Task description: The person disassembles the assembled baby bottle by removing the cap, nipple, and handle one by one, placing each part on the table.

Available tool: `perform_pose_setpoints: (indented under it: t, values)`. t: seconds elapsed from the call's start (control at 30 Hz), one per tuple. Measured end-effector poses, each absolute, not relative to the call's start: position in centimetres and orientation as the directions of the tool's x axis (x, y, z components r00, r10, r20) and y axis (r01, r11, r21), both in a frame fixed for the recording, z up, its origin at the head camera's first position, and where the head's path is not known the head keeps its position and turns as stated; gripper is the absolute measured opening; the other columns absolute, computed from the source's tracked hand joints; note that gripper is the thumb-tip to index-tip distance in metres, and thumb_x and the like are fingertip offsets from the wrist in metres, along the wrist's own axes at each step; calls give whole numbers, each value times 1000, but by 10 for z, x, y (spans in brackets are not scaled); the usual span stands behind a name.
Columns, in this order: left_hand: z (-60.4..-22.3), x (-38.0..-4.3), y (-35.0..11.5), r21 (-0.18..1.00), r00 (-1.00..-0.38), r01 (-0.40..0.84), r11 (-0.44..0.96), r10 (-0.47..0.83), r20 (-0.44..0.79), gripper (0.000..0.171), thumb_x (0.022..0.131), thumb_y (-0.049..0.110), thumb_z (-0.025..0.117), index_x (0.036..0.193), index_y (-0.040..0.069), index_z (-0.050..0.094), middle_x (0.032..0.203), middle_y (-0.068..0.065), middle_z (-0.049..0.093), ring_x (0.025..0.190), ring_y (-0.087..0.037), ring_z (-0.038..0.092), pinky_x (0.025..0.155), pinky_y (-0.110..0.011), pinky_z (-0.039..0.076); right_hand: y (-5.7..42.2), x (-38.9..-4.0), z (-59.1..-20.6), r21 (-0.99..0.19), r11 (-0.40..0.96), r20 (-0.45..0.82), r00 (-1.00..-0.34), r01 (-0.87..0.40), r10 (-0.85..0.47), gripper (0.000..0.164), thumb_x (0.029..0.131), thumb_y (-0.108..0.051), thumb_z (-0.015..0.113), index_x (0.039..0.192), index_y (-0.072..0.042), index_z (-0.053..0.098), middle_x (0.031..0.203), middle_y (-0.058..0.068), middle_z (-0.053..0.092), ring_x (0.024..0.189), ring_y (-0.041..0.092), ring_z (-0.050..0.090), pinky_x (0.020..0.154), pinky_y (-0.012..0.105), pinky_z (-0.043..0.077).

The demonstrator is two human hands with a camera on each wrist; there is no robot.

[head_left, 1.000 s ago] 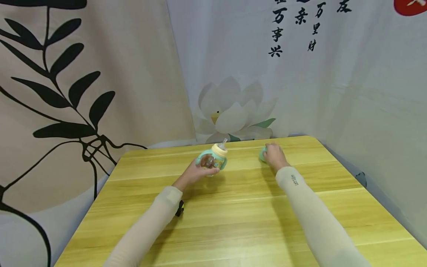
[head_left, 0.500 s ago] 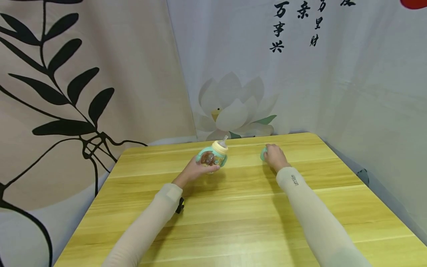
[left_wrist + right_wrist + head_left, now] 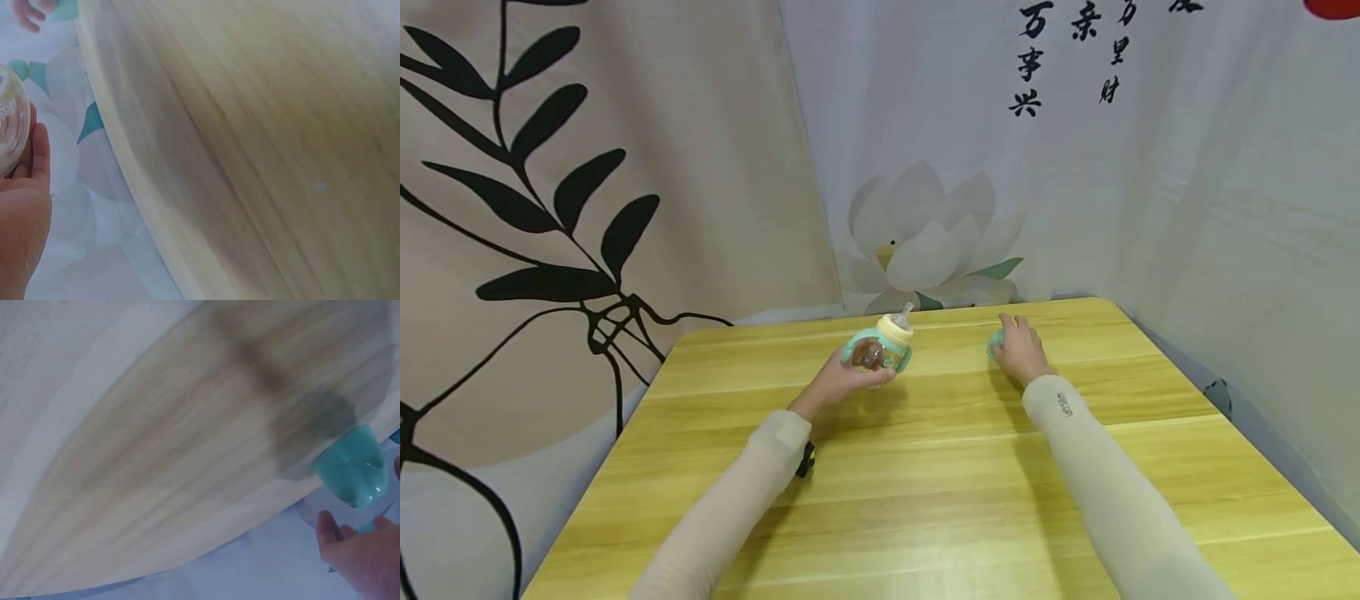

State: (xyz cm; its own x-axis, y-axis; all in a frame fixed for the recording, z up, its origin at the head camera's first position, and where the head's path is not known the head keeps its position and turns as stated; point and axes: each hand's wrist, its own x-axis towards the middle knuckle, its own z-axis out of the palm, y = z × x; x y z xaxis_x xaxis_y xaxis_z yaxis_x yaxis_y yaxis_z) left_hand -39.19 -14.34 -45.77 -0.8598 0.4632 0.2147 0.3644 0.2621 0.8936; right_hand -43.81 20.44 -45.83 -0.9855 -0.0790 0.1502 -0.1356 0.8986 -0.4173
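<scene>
My left hand (image 3: 838,385) grips a baby bottle (image 3: 892,330) with teal handles, a cream collar and a clear nipple, tilted to the right above the table. In the left wrist view only the round clear base of the bottle (image 3: 11,119) shows, at the left edge. My right hand (image 3: 1021,350) is beside a teal dome-shaped cap (image 3: 995,340) near the back of the table, partly hidden by the hand in the head view. In the right wrist view the cap (image 3: 355,467) stands on the wood, and the extended fingertips (image 3: 325,520) are apart from it.
The wooden table (image 3: 910,500) reaches back to a hanging cloth (image 3: 1210,208) printed with a flower and dark characters. A black and yellow object (image 3: 806,460) shows beneath the left wrist. A plant-patterned curtain (image 3: 722,167) hangs at the left.
My right fingers have straightened and come off the teal cap, which stays in place. The left hand keeps the bottle nearly still. The head view has tipped slightly down.
</scene>
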Motion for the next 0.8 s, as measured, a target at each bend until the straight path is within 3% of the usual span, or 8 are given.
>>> perform_pose_setpoints:
  t: [0.17,0.33,0.47,0.63,0.8]
  values:
    - [-456,-395,-142,892,-864,369,262,450,226,40,84,37,77,116,23,59,108,-4,61,98,-24,56,79,-39,53,195,-438,-445,-461,866,253,-964,-193,-81,58,99,-26,56,147,-3,34,149,26,29,136,46,26,112,59,23]
    - [-457,-398,-141,885,-861,385,261,447,243,40,84,38,77,116,23,59,109,-4,61,98,-25,58,78,-40,53,164,-434,-419,-553,785,355,-931,-281,-83,52,100,-36,52,140,-4,45,138,20,43,126,39,35,106,55,28]
    - [-457,-400,-141,869,-848,418,264,455,270,39,84,41,76,116,26,60,108,-2,62,97,-25,59,78,-42,53,134,-427,-395,-664,677,380,-923,-317,-60,62,99,-57,43,134,-7,54,131,14,52,120,33,46,102,51,37]
    - [-456,-399,-141,859,-853,427,283,442,279,40,83,43,76,117,28,60,109,1,63,98,-24,59,80,-43,52,106,-411,-371,-753,599,277,-957,-271,-84,82,85,-81,37,126,-13,59,120,6,60,109,26,56,94,46,47]
    - [-456,-397,-142,866,-867,406,292,424,263,44,82,43,78,117,22,61,109,-2,64,98,-24,59,79,-41,52,95,-400,-362,-789,579,126,-976,-207,-177,85,78,-87,39,113,-14,64,103,6,65,95,24,61,84,43,49]
